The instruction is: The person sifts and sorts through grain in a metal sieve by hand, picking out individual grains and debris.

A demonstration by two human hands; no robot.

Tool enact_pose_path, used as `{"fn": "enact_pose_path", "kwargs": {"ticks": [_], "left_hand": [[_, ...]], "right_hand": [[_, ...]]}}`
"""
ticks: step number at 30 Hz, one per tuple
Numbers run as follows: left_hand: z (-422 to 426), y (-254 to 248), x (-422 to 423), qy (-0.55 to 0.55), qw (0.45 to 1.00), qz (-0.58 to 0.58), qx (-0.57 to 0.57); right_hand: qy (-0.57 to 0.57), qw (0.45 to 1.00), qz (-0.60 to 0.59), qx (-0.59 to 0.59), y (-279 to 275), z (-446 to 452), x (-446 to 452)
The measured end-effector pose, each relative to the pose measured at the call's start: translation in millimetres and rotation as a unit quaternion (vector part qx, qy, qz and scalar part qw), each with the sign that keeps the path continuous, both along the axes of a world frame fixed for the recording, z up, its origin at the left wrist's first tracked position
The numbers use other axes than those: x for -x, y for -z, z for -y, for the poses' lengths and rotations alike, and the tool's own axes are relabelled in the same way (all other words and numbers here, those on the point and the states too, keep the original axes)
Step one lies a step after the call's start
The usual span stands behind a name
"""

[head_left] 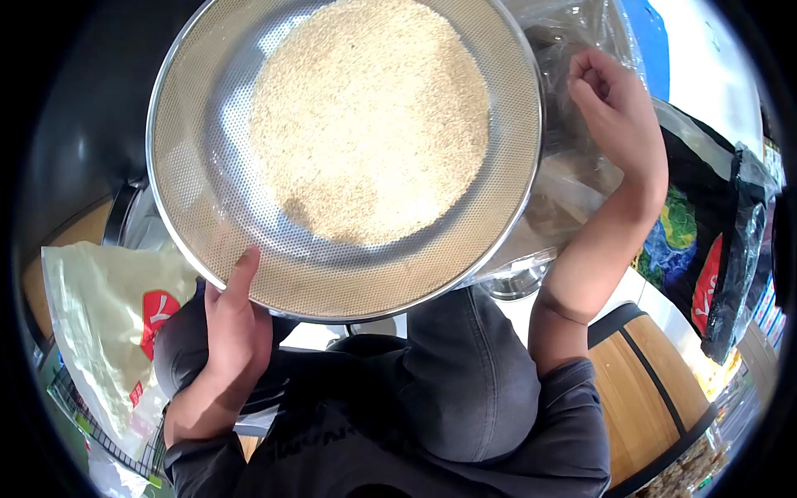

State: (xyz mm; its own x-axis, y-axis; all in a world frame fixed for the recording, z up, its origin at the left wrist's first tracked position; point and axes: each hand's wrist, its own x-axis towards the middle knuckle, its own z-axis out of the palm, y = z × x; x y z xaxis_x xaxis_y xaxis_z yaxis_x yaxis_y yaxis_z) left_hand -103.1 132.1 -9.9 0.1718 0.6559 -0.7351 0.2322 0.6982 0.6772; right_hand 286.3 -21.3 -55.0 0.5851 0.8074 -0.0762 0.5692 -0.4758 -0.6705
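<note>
A large round metal sieve [195, 166] with a perforated bottom and shiny rim fills the upper middle of the view. Pale small grains [374, 124] lie heaped in it, mostly in its centre and right. My left hand [237, 319] grips the sieve's lower left rim, thumb on top and the other fingers hidden below. To the right of the sieve, apart from its rim, my right hand [604, 87] is raised with its fingers curled in. Whether anything is inside those curled fingers cannot be made out. Clear plastic [573, 178] lies beneath and beside the right hand.
A pale plastic bag [100, 324] with red print stands at the left. A black printed bag [693, 232] is at the right, above a wooden-topped stool [635, 407]. A blue object [650, 46] shows at the upper right. My legs are under the sieve.
</note>
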Motion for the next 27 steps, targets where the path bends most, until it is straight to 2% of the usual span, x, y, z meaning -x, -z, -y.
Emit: {"fn": "enact_pose_path", "kwargs": {"ticks": [1,5,12,17,20,23,27], "left_hand": [[0.3,0.0,-0.9,-0.019,1.000,-0.008,0.007],[0.6,2.5,0.0,-0.013,1.000,-0.009,-0.009],[-1.6,2.6,3.3,0.017,0.999,-0.029,-0.003],[0.3,-1.0,-3.6,-0.002,1.000,-0.030,-0.001],[0.5,-2.4,-4.4,-0.001,1.000,-0.029,0.003],[-0.8,-1.6,-3.5,0.003,1.000,-0.029,0.001],[-2.2,-2.5,-3.5,0.013,0.999,-0.028,0.014]], "right_hand": [[0.034,0.999,0.005,0.024,0.0,1.4,-1.7],[0.042,0.996,0.067,0.041,-0.5,6.6,-7.6],[0.062,0.996,0.040,0.047,-4.2,7.6,-4.6],[0.042,0.997,0.063,0.013,6.2,12.0,-11.0],[0.035,0.996,0.067,0.050,4.7,6.3,-6.9],[-0.022,0.996,0.080,0.033,5.6,-4.2,5.0],[-0.039,0.997,0.051,0.052,-4.6,-16.3,40.1]]}}
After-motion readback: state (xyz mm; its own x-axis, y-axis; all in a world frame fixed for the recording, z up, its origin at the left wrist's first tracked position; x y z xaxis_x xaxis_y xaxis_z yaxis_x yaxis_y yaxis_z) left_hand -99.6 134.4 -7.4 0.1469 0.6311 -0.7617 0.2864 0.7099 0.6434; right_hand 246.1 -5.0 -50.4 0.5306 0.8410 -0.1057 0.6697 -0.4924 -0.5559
